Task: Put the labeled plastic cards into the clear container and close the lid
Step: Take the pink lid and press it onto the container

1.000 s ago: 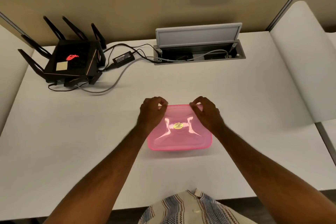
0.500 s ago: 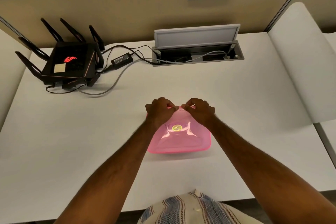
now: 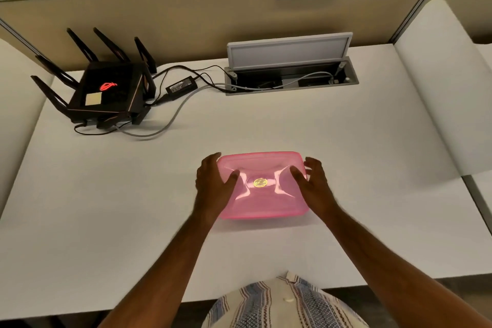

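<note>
Pink-lidded container (image 3: 262, 194) on white desk (image 3: 266, 125) (router (image 3: 106, 90) behind), hands (image 3: 213, 184) (image 3: 310, 182) spread flanking it.

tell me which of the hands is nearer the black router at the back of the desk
Left. The left hand rests on the pink lid's left edge, the side facing the router. The right hand is on the lid's right edge, farther from it.

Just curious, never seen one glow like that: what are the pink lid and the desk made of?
The pink lid looks like glossy translucent plastic: bright reflections streak its surface. The desk seems a matte white laminate, showing no glare; its core can't be told.
</note>
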The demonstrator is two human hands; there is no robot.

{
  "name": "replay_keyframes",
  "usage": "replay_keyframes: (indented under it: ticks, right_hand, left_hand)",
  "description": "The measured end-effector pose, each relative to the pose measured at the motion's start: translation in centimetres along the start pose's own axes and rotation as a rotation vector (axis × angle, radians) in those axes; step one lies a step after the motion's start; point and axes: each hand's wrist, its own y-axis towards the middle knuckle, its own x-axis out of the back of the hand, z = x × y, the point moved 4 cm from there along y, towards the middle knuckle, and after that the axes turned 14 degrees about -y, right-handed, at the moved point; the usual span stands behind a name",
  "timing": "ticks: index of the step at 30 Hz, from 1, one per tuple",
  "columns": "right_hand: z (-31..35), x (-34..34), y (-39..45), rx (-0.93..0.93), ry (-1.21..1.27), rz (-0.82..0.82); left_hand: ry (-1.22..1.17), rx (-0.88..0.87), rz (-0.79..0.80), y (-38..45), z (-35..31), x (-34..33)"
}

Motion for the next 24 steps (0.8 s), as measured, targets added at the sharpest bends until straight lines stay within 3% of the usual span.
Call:
replay_keyframes:
  ticks: [7, 24]
  right_hand:
    - [-2.7, -0.6, -4.3, -0.059, 0.12, 0.221]
    - [-2.2, -1.2, -5.3, -0.009, 0.062, 0.303]
  left_hand:
    - [-0.321, 0.34, 0.094, -5.8, 4.6, 0.4]
    - [-0.364, 0.192, 0.166, -6.6, 3.6, -1.3]
